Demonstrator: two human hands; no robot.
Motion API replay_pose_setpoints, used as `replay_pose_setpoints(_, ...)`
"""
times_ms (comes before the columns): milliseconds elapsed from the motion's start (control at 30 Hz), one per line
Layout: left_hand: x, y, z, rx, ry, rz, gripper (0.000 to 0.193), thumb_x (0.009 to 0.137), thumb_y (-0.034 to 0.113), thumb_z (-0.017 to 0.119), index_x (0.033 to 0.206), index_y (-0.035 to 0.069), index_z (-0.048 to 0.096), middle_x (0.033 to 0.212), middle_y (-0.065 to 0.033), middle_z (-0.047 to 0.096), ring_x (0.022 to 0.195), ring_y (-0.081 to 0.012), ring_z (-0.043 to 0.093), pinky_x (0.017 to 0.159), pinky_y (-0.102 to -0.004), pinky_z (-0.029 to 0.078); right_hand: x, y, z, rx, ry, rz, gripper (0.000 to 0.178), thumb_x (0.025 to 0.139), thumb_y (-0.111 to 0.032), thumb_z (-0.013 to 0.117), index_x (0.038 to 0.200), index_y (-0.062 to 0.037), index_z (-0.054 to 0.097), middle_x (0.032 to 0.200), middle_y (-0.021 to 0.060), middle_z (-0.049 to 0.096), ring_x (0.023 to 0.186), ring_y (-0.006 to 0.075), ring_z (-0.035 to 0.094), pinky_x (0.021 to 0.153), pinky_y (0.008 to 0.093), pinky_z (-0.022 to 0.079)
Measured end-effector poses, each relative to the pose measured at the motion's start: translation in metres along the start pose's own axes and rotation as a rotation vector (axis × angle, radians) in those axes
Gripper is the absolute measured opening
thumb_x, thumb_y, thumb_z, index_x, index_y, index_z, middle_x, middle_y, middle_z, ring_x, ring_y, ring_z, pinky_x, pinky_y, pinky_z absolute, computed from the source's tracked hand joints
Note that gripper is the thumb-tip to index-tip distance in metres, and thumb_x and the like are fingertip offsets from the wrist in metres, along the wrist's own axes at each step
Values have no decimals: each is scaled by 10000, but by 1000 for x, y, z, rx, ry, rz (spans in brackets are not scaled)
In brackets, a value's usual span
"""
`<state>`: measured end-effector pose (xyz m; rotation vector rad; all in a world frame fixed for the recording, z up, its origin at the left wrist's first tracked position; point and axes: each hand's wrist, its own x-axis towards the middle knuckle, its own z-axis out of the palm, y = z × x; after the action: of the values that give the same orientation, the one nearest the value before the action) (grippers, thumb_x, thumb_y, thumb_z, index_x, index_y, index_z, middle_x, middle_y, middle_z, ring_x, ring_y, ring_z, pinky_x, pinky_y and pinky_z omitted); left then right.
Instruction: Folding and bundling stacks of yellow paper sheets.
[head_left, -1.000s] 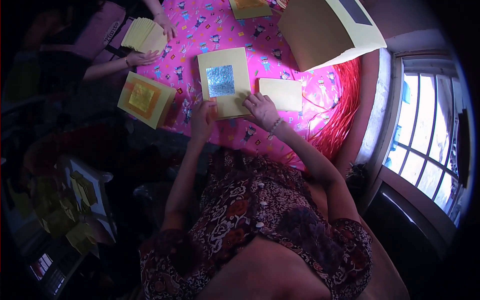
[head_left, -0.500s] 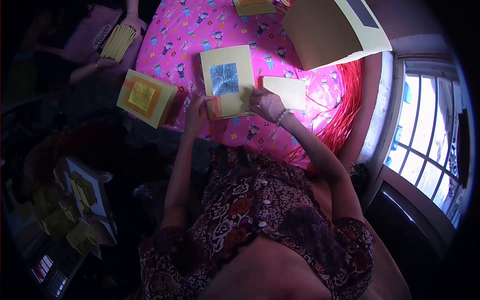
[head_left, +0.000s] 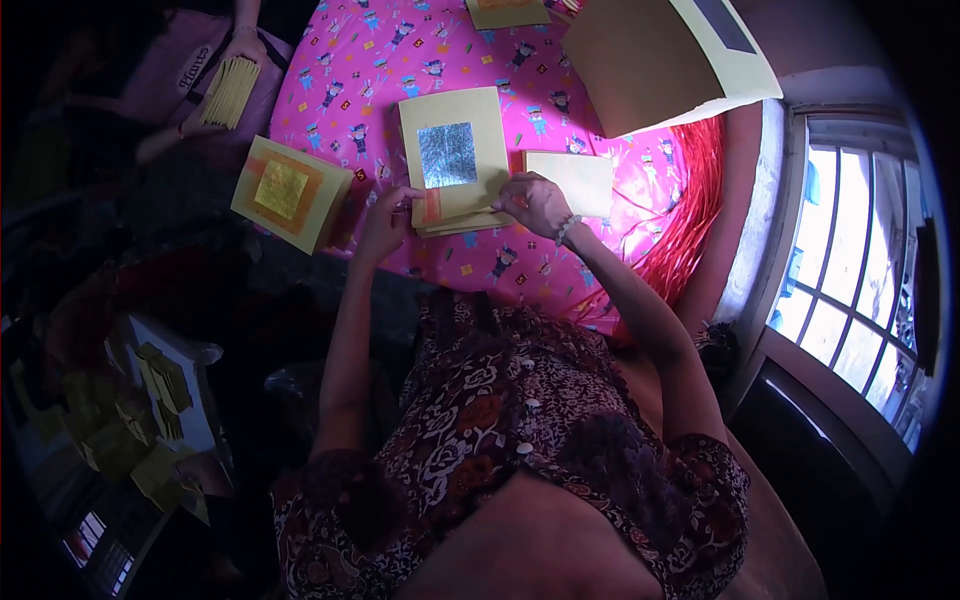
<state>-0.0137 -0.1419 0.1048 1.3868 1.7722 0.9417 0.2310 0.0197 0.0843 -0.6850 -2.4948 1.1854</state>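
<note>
On the pink table cover stands a stack of yellow joss paper, its top sheet (head_left: 480,110) bearing a square of silver foil. The sheet's lower edge sits slightly off the papers underneath (head_left: 465,226). My left hand (head_left: 385,222) pinches this sheet at its lower left edge, by an orange strip. At the lower right edge, my right hand (head_left: 540,206), with a beaded bracelet at the wrist, has its fingers closed on the same sheet. Just beyond the right hand lies a plain pale stack of paper (head_left: 580,175).
Left of my hands is a stack with gold foil on orange (head_left: 282,190). A large cardboard box (head_left: 640,70) stands at the far right, beside shiny red strands (head_left: 695,200). Another person's hand (head_left: 245,45) holds a paper bundle (head_left: 230,93). A barred window (head_left: 850,260) is at right.
The top sheet has shifted slightly away from me, baring more of the stack's near edge. My left hand has moved slightly left. The other person's bundle has turned and shifted left.
</note>
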Motion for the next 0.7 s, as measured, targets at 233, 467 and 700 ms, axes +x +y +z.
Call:
replay_pose_setpoints(233, -1, 15, -3, 173, -94, 179, 391, 689, -93, 536, 1054, 42, 569, 1067, -104, 545, 1081, -292, 530, 894, -346, 447, -1, -3, 0, 65, -8, 130, 276, 808, -333, 660, 757, -65, 618, 753, 102, 603, 793, 288, 587, 715, 388, 477)
replay_pose_setpoints(467, 3, 12, 3, 226, -48, 146, 338, 691, 75, 719, 1000, 42, 587, 990, -108, 541, 975, -286, 550, 839, -357, 445, -12, -4, 7, -457, -124, -174, 501, 727, -409, 690, 1081, -87, 542, 1063, 77, 531, 998, 247, 539, 821, 352, 478)
replay_pose_setpoints(700, -1, 11, 6, 258, -34, 172, 310, 702, 72, 710, 984, 42, 586, 1001, -107, 522, 962, -287, 544, 819, -355, 447, -7, -12, 7, -527, -169, -147, 468, 736, -398, 683, 1067, -92, 555, 1063, 75, 527, 1015, 236, 531, 819, 343, 481)
